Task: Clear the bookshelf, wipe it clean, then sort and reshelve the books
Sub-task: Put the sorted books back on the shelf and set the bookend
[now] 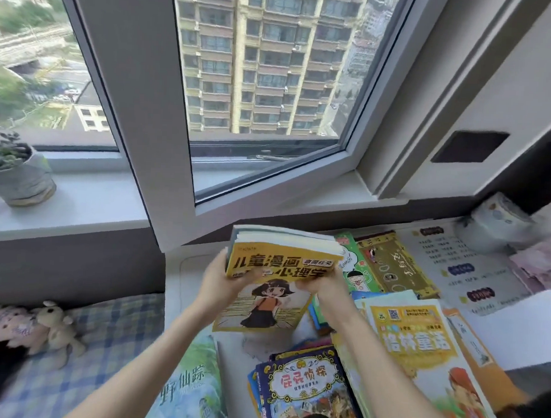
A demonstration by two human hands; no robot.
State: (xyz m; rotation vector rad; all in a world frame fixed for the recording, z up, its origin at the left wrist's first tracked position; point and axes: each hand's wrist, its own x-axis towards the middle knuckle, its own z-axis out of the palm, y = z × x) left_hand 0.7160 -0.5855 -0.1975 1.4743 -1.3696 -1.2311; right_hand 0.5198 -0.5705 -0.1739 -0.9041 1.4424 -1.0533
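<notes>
Head view: both hands clasp a stack of books [281, 262] from either side. The left hand [220, 279] grips its left edge and the right hand [324, 285] its right edge, fingers curled round. The stack is tilted, with pale page edges showing on top and a glossy yellow cartoon cover facing the camera.

Behind the stack, the slanted white window frame [152, 108] and its smooth sill close off the far side. Left of the stack a strip of bare white desk [186, 274] lies open, ending at a straight edge against blue checked bedding [104, 343], where soft plush toys [32, 327] lie.

Right of the stack the surface is crowded. A green book [353, 266] and an olive book [395, 261] lie flat just beside it, with a printed sheet [461, 267] beyond them. Nearer the camera lie a yellow book [420, 338], a dark blue book [307, 387] on a fanned pile, and a pale green book [191, 379].

Far left of the stack, a potted succulent [13, 172] stands on the sill.
</notes>
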